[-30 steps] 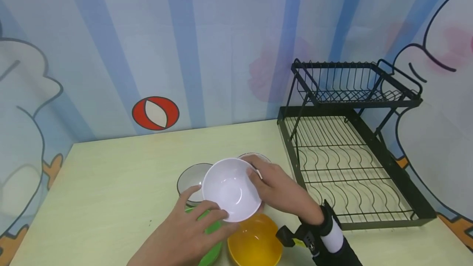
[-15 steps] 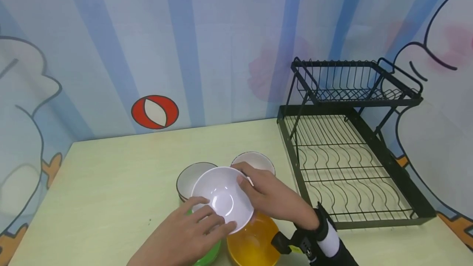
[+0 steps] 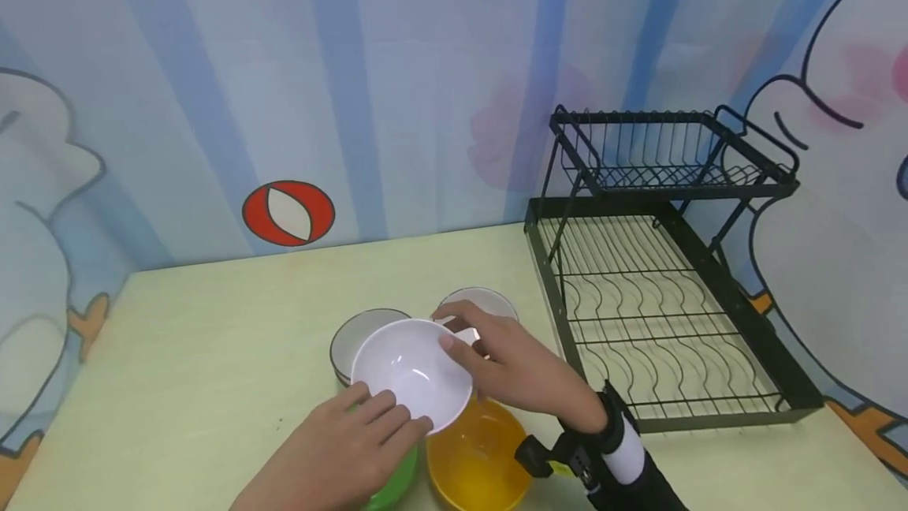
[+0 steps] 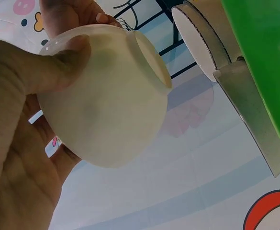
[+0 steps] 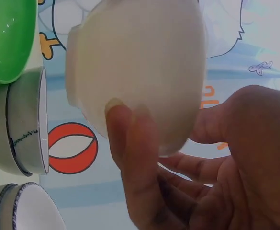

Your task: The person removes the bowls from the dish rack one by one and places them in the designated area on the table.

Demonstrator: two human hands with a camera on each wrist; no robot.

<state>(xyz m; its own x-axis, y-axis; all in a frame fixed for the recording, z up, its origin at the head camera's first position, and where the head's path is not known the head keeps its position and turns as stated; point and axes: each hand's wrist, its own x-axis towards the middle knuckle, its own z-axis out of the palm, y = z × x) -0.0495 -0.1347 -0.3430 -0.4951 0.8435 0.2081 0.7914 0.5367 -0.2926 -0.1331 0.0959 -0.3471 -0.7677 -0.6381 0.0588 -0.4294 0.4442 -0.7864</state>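
Note:
Between both hands a plain white bowl (image 3: 411, 373) is held tilted above the other bowls. My left hand (image 3: 347, 440) grips its near left rim, fingers over the rim; in the left wrist view the thumb presses the bowl's outer wall. On the far right side, my right hand (image 3: 514, 365) pinches the rim, thumb inside and fingers behind, as the right wrist view confirms. Below the bowl stand an orange bowl (image 3: 478, 464) and a green bowl (image 5: 8, 40), the latter largely hidden by my left hand. Dark-rimmed white bowls (image 3: 355, 341) stand stacked behind.
Another stack of dark-rimmed white bowls (image 3: 489, 302) is partly covered by my right hand. A black two-tier dish rack (image 3: 731, 422) stands on the right of the pale table (image 3: 206, 361). A patterned curtain (image 3: 440, 101) hangs along the back edge.
The white bowl has moved left and toward me, along with my right hand. My left fingers, earlier more spread at its edge, now bend over the rim. The head view has shifted slightly.

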